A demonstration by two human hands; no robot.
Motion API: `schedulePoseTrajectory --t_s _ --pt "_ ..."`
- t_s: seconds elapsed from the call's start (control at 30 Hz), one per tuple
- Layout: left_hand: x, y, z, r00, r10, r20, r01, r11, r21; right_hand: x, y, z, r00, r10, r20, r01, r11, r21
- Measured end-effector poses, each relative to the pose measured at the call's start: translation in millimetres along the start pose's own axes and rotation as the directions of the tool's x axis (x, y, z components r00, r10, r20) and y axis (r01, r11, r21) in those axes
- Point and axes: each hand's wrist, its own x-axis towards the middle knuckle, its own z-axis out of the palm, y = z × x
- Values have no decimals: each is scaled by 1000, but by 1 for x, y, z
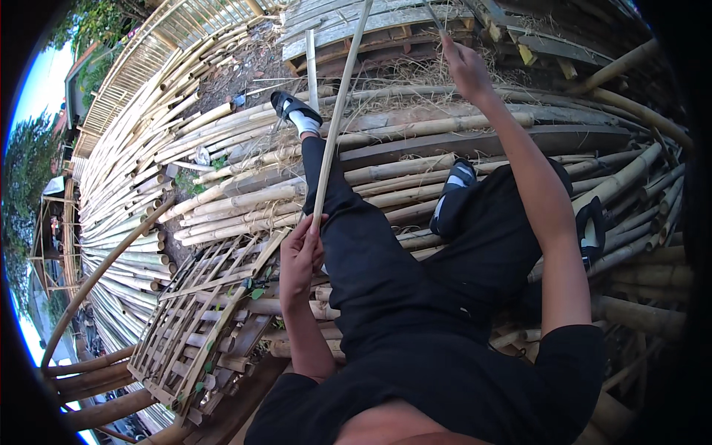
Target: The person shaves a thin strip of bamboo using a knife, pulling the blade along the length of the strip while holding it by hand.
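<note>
Left hand (300, 256): clenched on the lower end of a long bamboo strip (340, 111), thumb up along it. Strip is pale and narrow, standing at a slant past my left knee, tilted slightly right toward its far end. It crosses the front edge of the slatted wooden platform (408, 16), nearer that edge's left corner than its right, then runs out of view at the top, so can't tell where it ends.

Right hand (466, 68): arm stretched out, fingers closed around a thin grey tool (432, 15). Tool points up and left over the platform's front edge, close to the right corner. Its tip is cut off, so can't tell the type. Tool and strip are apart where I can see both.

Short flat strip (311, 67) stands near the platform's front left corner, low end behind my left sandal (297, 109). Dry shavings (415, 96) lie scattered in front of the platform, below my right hand.

Bamboo poles (415, 132) lie crosswise under and around my legs; a bigger spread of poles (122, 170) fans out on the left. Slatted lattice panel (194, 315) lies tilted, its upper right corner just beside my left hand.
</note>
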Motion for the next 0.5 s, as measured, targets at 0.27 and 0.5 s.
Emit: schedulePoseTrajectory --t_s 0.27,0.5 --pt "24 -8 40 998 -3 59 1 1000 29 -65 -59 42 859 221 462 -422 816 395" --pt "38 -22 59 987 33 156 -70 969 236 -71 -53 46 868 227 442 -443 756 482"
